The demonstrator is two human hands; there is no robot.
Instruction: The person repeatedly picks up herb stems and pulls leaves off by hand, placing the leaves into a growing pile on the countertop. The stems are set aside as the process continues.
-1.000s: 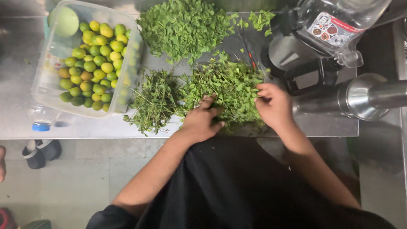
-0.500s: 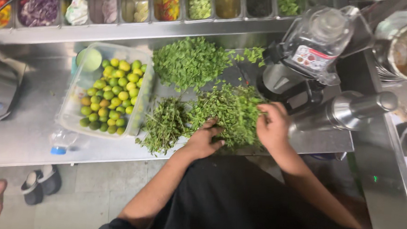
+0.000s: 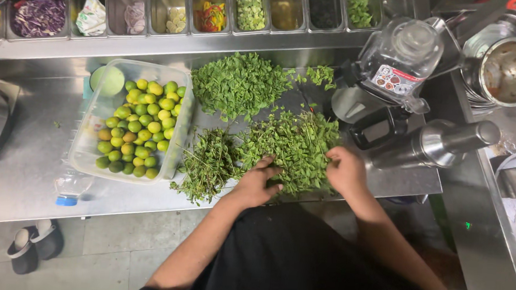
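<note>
My left hand (image 3: pixel 258 184) lies with fingers spread on the near edge of a heap of leafy green herb sprigs (image 3: pixel 293 142) on the steel counter. My right hand (image 3: pixel 345 170) is curled at the right side of the same heap, fingers in the leaves; I cannot tell whether it grips a sprig. A smaller pile of bare stems (image 3: pixel 207 163) lies left of my left hand. A larger mound of picked leaves (image 3: pixel 238 82) sits further back.
A clear plastic tub (image 3: pixel 90 148) of small limes stands at the left, a water bottle (image 3: pixel 70 188) before it. A blender (image 3: pixel 391 69), a steel flask (image 3: pixel 440 143) and steel pots (image 3: pixel 509 64) crowd the right. Steel inset pans (image 3: pixel 159 7) of ingredients line the back.
The view has tilted up, bringing the row of pans into sight. My left hand's fingers have spread over the herbs; my right hand stays at the heap's right side.
</note>
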